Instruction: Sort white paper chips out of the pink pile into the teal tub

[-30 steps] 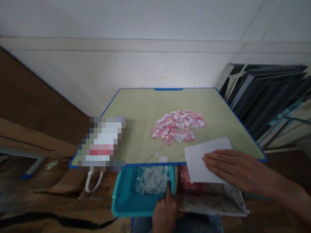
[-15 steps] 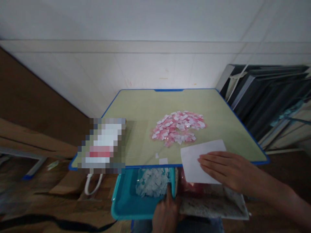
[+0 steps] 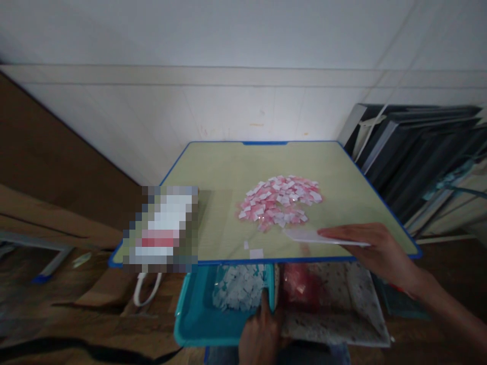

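My right hand (image 3: 371, 243) holds a white card (image 3: 310, 236) just above the near side of the table, pinched between thumb and fingers. The card is tilted nearly flat, so mostly its edge shows. Beyond it lies a pile of small pink pieces with white paper squares (image 3: 279, 200). My left hand (image 3: 261, 329) grips the near right corner of a teal tray (image 3: 186, 317), its index finger stretched along the inner side and its thumb hidden. White paper squares (image 3: 241, 289) are heaped in that tray. Two loose paper pieces (image 3: 256, 253) lie near the table's front edge.
A pale speckled tray (image 3: 338, 327) with red glossy pieces (image 3: 302, 286) sits right of the teal tray, below the blue-edged table (image 3: 220, 162). A blurred-out white object (image 3: 163, 223) stands at the table's left. Dark panels (image 3: 422, 147) lean at the right wall.
The white card in my right hand has tipped from facing me to nearly edge-on and risen off the table's front edge, uncovering the red pieces below. My left hand has stayed in place.
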Demonstrator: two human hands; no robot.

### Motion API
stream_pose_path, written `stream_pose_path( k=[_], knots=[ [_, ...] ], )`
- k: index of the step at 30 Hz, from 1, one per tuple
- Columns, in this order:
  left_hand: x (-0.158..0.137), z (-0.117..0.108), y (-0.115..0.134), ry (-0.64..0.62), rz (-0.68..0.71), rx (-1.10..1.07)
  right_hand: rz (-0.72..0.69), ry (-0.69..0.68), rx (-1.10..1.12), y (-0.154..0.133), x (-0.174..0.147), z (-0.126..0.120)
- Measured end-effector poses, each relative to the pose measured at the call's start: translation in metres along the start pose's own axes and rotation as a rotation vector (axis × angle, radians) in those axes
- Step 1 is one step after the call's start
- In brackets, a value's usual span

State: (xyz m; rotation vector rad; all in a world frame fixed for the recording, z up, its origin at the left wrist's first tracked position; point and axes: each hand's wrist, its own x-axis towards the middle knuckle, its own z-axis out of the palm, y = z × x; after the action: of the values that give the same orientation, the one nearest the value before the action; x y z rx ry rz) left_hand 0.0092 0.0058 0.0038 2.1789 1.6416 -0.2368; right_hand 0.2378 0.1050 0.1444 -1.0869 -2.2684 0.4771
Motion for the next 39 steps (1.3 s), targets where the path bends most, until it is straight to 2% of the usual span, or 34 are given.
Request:
stream_pose_path(
  k=[6, 11, 18, 22, 26, 31, 35, 39],
  knots=[
    [0.002, -0.005, 0.003, -0.082, -0.062, 0.006, 0.112, 0.023, 0.041, 0.013, 0.016, 0.017],
    [0.003, -0.008, 0.004, -0.13, -0.06, -0.012, 0.141, 0.014, 0.091, 0.025, 0.021, 0.021],
    [0.003, -0.006, 0.002, -0.082, -0.027, -0.032, 0.085, -0.112, 0.18, 0.03, 0.019, 0.001],
    [0.002, -0.003, 0.001, -0.097, -0.034, -0.008, 0.137, -0.078, 0.169, 0.026, 0.016, -0.011],
    [0.003, -0.001, 0.001, -0.113, -0.033, 0.006, 0.149, -0.062, 0.191, 0.024, 0.021, -0.002],
    [0.004, -0.001, 0.003, -0.15, -0.057, 0.049, 0.074, -0.133, 0.268, 0.028, 0.024, 0.012],
    [0.004, -0.003, 0.005, -0.15, -0.078, 0.096, 0.058, -0.182, 0.274, 0.031, 0.017, -0.001],
    [0.004, -0.004, 0.005, -0.152, -0.083, 0.085, 0.121, -0.128, 0.211, 0.036, 0.01, -0.016]
  ],
)
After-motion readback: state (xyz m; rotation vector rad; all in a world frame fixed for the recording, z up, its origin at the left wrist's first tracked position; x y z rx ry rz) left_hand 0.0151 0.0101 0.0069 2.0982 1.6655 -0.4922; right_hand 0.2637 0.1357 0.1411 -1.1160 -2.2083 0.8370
